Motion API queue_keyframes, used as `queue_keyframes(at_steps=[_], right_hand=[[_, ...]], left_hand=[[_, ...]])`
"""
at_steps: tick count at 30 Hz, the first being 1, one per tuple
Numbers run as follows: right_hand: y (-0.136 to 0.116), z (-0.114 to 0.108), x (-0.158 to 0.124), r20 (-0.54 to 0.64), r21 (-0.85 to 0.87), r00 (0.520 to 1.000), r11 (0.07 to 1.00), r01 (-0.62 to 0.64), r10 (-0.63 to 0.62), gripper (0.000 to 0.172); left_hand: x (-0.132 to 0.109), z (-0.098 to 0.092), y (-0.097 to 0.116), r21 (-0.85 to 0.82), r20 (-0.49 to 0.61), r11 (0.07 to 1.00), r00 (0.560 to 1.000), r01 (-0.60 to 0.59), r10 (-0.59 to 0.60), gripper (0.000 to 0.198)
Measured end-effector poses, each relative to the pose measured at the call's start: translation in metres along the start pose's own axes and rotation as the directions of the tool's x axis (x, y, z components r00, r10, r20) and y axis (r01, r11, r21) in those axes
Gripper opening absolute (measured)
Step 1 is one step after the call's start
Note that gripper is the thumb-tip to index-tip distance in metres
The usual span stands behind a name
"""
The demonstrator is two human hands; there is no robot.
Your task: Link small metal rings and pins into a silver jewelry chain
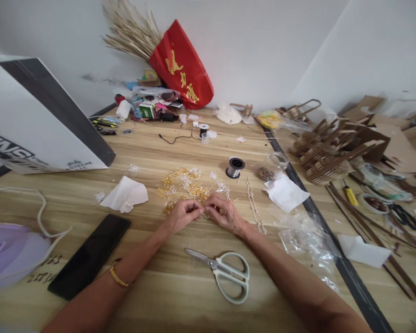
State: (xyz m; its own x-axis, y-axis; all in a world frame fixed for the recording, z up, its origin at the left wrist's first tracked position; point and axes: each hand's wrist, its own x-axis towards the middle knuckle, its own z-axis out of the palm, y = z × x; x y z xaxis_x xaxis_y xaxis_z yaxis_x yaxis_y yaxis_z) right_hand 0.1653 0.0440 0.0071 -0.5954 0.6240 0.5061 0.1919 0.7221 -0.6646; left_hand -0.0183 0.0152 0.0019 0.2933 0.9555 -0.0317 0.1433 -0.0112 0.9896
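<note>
My left hand (183, 215) and my right hand (226, 212) meet just above the wooden table, thumbs and forefingers pinched close together. A tiny pale piece shows between the fingertips, too small to name. Right behind my hands spreads a loose pile of small gold and silver pieces (185, 181). To the right of my right hand lies a thin beaded chain (252, 203), stretched lengthwise. Scissors (213, 264) with pale green handles rest nearer to me, between my forearms, blades pointing left. A spool of thin silvery wire (235, 168) stands behind the pile.
A black phone (90, 254) and a crumpled white paper (126, 194) lie at left, by a large box (45, 111). On the right are a glass jar (279, 162), clear plastic bags (307, 240) and small woven baskets (326, 157). A red bag (182, 69) leans against the wall.
</note>
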Motion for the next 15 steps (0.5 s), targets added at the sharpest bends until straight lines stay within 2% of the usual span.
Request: queue_keyframes(at_steps=[15], right_hand=[[-0.009,0.0042,0.0004,-0.032,0.088,0.993,0.99,-0.109,0.112,0.019]], left_hand=[[0.0011,0.0012,-0.0034,-0.109,0.023,0.992,0.998,0.064,-0.062,0.025]])
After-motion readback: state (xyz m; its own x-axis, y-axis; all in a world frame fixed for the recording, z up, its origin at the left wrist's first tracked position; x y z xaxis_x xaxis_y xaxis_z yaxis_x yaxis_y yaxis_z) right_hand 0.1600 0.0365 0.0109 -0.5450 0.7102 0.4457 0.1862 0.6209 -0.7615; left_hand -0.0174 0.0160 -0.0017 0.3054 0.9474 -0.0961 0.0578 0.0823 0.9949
